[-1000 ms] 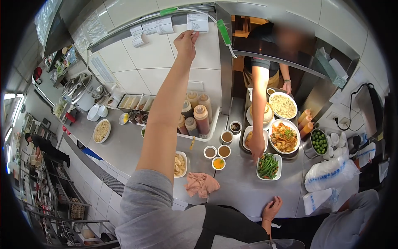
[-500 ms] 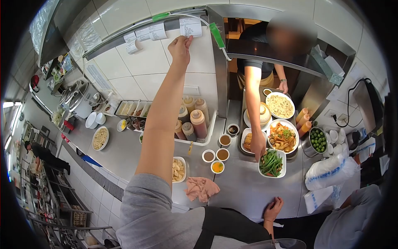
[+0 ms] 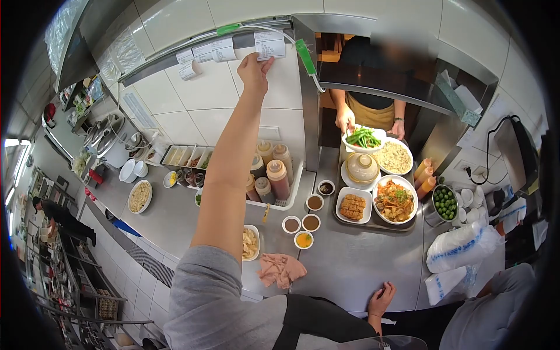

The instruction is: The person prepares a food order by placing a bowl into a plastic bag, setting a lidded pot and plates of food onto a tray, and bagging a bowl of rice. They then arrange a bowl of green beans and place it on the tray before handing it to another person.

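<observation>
- The left hand [image 3: 254, 67] was raised overhead, thumb and fingers pinched on the lower edge of an order ticket [image 3: 269, 44] that hung from the ticket rail [image 3: 175, 52] on the tiled wall.
- The right hand [image 3: 380, 298] rested low on the near edge of the steel counter [image 3: 350, 262], fingers loosely spread, holding nothing.
- The ticket was a small white slip with lines of print too small to read; it hung just left of a green clip [image 3: 304, 49], with more slips [image 3: 204, 52] pinned further left along the same rail.
- Beyond the pass window a co-worker's hand [image 3: 345, 119] gripped a white dish of green beans [image 3: 363, 138], lifted above a tray [image 3: 373, 221] that carried fried rice [image 3: 394, 157], a lidded pot [image 3: 361, 168], a stir-fried dish [image 3: 395, 199] and a plate of fried pieces [image 3: 353, 206].
- Open counter lay between the tray and the right hand; a crumpled pink cloth [image 3: 281, 269] sat near the front edge, just beside a plate of chips [image 3: 251, 243].
- Three small sauce bowls [image 3: 303, 224] stood between the cloth and a white bin of squeeze bottles [image 3: 271, 175] against the wall.
- To the right, a pot of limes [image 3: 445, 204] and bagged packets [image 3: 461, 248] crowded the counter's far end.
</observation>
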`<action>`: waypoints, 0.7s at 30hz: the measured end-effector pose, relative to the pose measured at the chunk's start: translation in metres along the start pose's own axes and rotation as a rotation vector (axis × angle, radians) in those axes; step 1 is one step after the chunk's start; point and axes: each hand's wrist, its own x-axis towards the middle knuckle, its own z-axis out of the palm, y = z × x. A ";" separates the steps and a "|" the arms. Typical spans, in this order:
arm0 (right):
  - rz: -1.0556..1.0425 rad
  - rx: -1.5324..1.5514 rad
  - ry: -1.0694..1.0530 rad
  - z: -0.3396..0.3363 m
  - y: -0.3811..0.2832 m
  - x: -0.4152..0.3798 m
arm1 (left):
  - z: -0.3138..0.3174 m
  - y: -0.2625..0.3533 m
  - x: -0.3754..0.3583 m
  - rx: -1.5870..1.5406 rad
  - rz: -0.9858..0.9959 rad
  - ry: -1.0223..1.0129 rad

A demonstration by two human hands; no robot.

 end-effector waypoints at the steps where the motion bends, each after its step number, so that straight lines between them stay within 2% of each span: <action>1: 0.000 0.004 0.000 -0.001 -0.002 0.000 | 0.001 0.002 0.000 -0.084 -0.062 0.019; 7: -0.010 -0.003 0.009 -0.002 -0.005 0.000 | 0.006 0.003 -0.006 0.150 0.028 0.013; 11: -0.061 -0.069 0.025 0.000 0.000 0.000 | 0.002 0.000 0.002 0.159 0.041 -0.010; 13: -0.026 -0.036 0.014 -0.001 -0.001 -0.001 | 0.003 0.006 0.000 -0.027 -0.070 0.017; 17: 0.011 -0.003 -0.002 -0.002 -0.003 -0.001 | 0.007 0.006 0.000 0.003 -0.061 0.026; 19: 0.017 0.001 -0.006 -0.003 -0.005 0.000 | 0.005 0.001 0.001 0.229 0.034 0.002; 21: 0.020 0.007 -0.008 -0.003 -0.004 0.000 | 0.004 -0.001 0.002 0.261 0.043 -0.005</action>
